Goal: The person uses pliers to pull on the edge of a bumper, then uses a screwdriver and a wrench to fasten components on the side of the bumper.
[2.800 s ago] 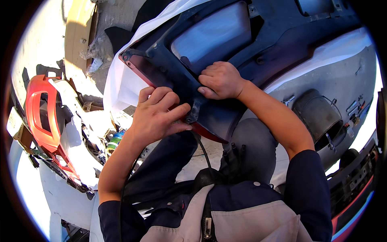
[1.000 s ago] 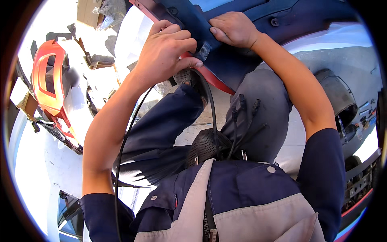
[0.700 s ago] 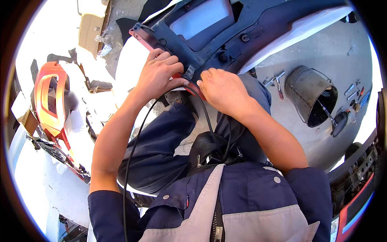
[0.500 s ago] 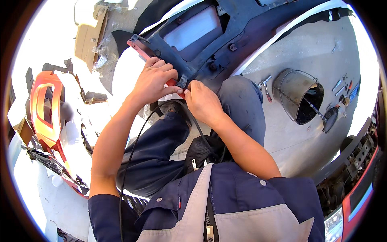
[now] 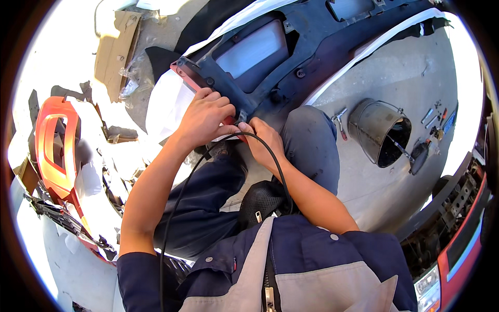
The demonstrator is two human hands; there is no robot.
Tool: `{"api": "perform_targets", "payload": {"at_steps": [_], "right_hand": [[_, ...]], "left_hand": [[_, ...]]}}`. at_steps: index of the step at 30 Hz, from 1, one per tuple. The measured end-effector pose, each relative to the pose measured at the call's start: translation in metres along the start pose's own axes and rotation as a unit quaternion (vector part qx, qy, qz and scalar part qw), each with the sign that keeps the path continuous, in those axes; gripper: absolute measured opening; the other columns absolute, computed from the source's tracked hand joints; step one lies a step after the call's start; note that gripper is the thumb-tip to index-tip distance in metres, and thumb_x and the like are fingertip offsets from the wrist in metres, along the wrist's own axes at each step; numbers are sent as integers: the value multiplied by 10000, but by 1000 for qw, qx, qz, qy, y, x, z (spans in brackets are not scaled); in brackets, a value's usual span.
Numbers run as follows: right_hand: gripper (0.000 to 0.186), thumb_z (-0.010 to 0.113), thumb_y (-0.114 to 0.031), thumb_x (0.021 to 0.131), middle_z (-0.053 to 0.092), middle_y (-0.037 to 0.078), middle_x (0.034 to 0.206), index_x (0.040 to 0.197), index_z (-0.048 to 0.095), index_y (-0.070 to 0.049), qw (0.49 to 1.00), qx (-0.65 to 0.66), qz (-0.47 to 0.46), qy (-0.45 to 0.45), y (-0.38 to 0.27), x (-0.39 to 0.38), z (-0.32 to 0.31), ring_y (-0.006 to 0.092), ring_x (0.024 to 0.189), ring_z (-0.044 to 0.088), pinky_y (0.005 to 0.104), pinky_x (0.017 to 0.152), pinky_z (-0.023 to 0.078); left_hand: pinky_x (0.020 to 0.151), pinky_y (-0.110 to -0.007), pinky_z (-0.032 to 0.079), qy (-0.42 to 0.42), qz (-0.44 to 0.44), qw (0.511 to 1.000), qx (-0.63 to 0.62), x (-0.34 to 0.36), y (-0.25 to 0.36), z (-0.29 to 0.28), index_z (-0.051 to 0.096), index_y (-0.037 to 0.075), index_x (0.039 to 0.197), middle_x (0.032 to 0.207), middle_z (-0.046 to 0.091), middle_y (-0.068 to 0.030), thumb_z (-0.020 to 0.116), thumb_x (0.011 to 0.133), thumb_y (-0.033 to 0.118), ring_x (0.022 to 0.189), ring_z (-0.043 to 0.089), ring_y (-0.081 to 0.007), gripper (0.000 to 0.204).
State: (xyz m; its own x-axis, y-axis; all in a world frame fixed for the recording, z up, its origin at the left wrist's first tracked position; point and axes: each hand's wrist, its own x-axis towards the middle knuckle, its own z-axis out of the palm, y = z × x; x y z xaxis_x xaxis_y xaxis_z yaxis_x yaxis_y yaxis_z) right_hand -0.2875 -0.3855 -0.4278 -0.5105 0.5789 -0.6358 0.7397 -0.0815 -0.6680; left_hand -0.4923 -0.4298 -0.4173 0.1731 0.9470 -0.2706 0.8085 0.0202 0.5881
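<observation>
A large dark car bumper (image 5: 306, 49) with a red rim lies in front of me, its black inner side up. My left hand (image 5: 207, 119) is closed over the red edge at its near corner, fingers curled and thumb pointing right. Beside it, my right hand (image 5: 264, 143) pinches at the same corner, close to a small dark tab. What lies between its fingertips is too hidden to name. A thin black cable (image 5: 174, 208) arches over my right hand and runs down past my left arm.
On the right, a dirty metal bucket (image 5: 366, 130) lies tipped over, near a T-handle tool (image 5: 340, 122) and several small hand tools. An orange-red body part (image 5: 49, 156) and a cardboard box (image 5: 112, 57) are at left. A red vehicle's headlight (image 5: 427, 285) shows lower right.
The black cable has risen into a higher arch across my right hand. Both hands stay at the bumper's corner, with slight finger shifts. The whole view has moved a little.
</observation>
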Motion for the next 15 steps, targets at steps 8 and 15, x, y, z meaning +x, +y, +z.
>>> {"api": "perform_targets", "payload": {"at_steps": [8, 15], "right_hand": [[503, 535, -503, 997, 624, 212, 895, 862, 521, -19, 998, -43, -49, 23, 5, 1, 8, 466, 866, 603, 528, 699, 463], [447, 515, -461, 1013, 618, 194, 883, 889, 541, -33, 992, 2, -119, 51, 11, -4, 6, 452, 843, 605, 522, 692, 466]], "left_hand": [[1011, -388, 373, -59, 28, 997, -50, 4, -11, -10, 731, 114, 973, 922, 651, -44, 726, 860, 407, 1007, 614, -231, 315], [989, -375, 381, -77, 1, 996, -41, 10, -5, -18, 727, 116, 942, 894, 618, -43, 747, 838, 408, 994, 617, -228, 310]]}}
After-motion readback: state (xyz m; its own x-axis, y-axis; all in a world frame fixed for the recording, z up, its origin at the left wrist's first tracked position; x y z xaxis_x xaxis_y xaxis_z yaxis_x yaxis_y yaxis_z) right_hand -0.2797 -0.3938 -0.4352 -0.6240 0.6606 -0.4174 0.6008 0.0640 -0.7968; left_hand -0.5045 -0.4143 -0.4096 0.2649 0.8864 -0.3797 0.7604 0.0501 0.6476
